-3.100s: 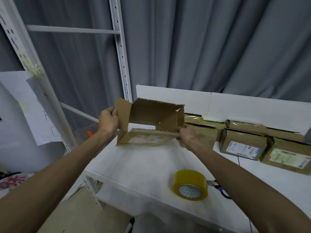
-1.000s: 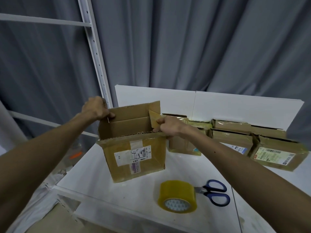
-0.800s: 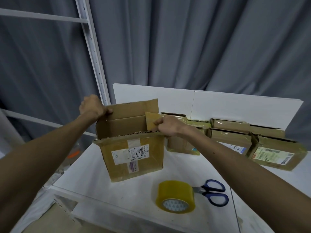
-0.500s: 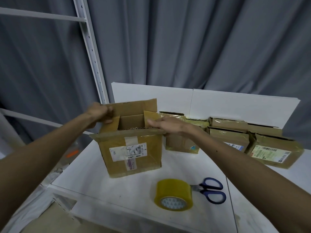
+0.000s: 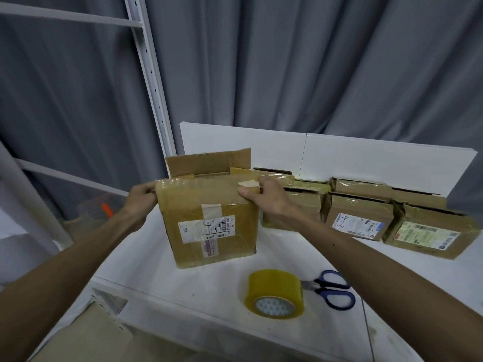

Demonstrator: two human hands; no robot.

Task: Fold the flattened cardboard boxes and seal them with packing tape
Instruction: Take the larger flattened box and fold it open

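Observation:
A brown cardboard box [image 5: 209,226] with a shipping label stands upright on the white table [image 5: 162,273]. Its near top flap is folded up over the opening and its far flap [image 5: 209,162] still stands up. My left hand [image 5: 139,199] grips the box's upper left edge. My right hand [image 5: 264,197] holds the upper right corner, thumb pressed on the near flap. A roll of yellowish packing tape [image 5: 274,293] lies on the table in front of the box, untouched.
Blue-handled scissors [image 5: 333,288] lie right of the tape. Several taped cardboard boxes [image 5: 358,218] line the back right against white boards [image 5: 366,158]. A white shelving upright [image 5: 151,82] rises at the left, with grey curtain behind. Flat cardboard [image 5: 86,338] lies below the table's near-left corner.
The box was set upright on the table. Both side flaps went down, then the near flap came up over the opening. Both hands shifted to the box's upper front corners.

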